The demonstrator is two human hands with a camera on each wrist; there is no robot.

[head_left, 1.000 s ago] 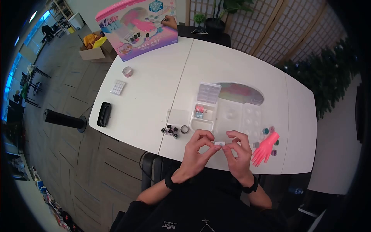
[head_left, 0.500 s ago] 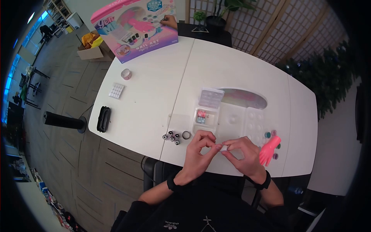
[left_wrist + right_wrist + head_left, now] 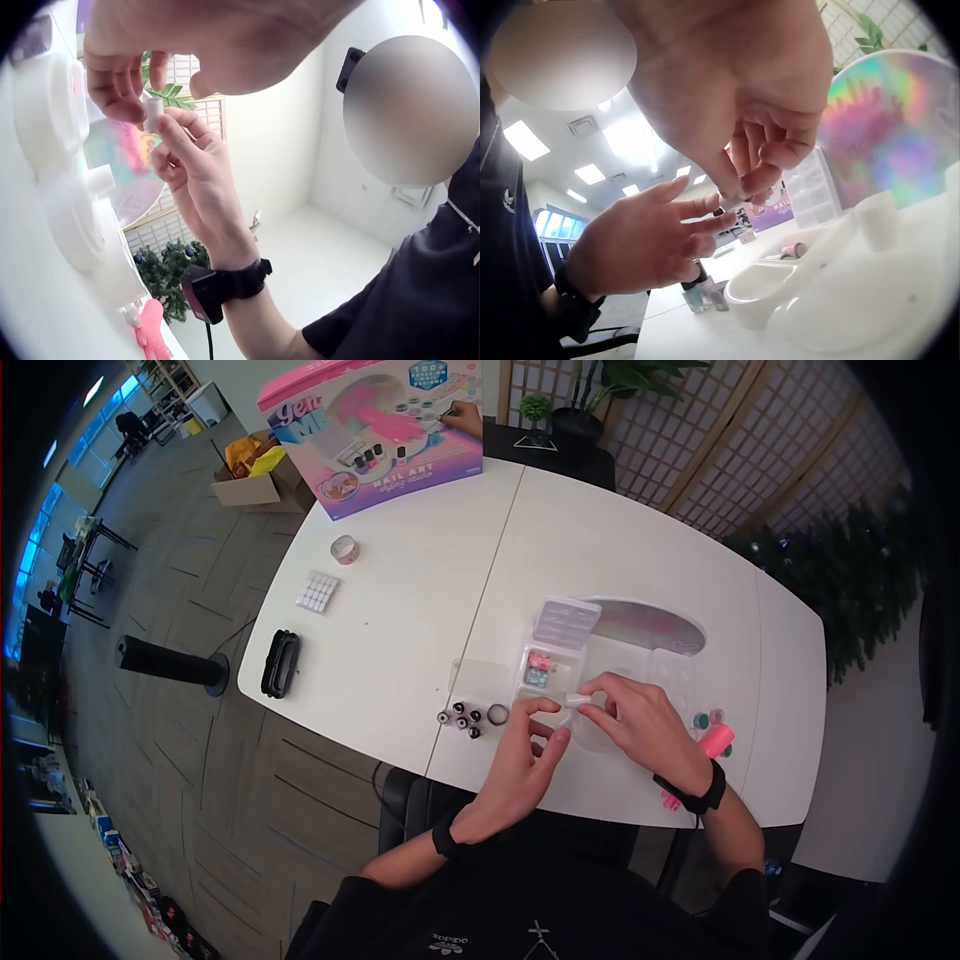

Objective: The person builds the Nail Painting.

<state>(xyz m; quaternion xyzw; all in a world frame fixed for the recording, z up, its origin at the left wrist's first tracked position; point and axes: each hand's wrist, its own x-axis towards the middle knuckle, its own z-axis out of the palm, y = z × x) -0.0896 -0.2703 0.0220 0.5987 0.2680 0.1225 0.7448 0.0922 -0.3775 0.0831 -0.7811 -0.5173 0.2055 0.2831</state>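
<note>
My right hand (image 3: 650, 730) pinches a small white cylinder (image 3: 154, 112) between thumb and fingers, over the front of the white plastic tray (image 3: 612, 660). Beside it, my left hand (image 3: 515, 765) has thumb and index finger spread apart, the index fingertip close to the cylinder. In the right wrist view, the fingers of the left hand (image 3: 641, 244) point toward the pinched piece. A bright pink model hand (image 3: 716, 740) lies at the right, partly covered by my right wrist. Small pink and blue pieces (image 3: 538, 668) sit in a tray compartment.
An oval mirror (image 3: 655, 626) and clear lid (image 3: 567, 622) stand behind the tray. Left of it are several small bottles (image 3: 461, 718) and a dark ring (image 3: 498, 714). Small jars (image 3: 702, 720) stand right. Farther left lie a white blister sheet (image 3: 318, 591) and black case (image 3: 281, 663).
Both hands were together at the white piece. Now my left thumb has come away from it, and my right hand has moved up and left with it, its forearm crossing the pink model hand.
</note>
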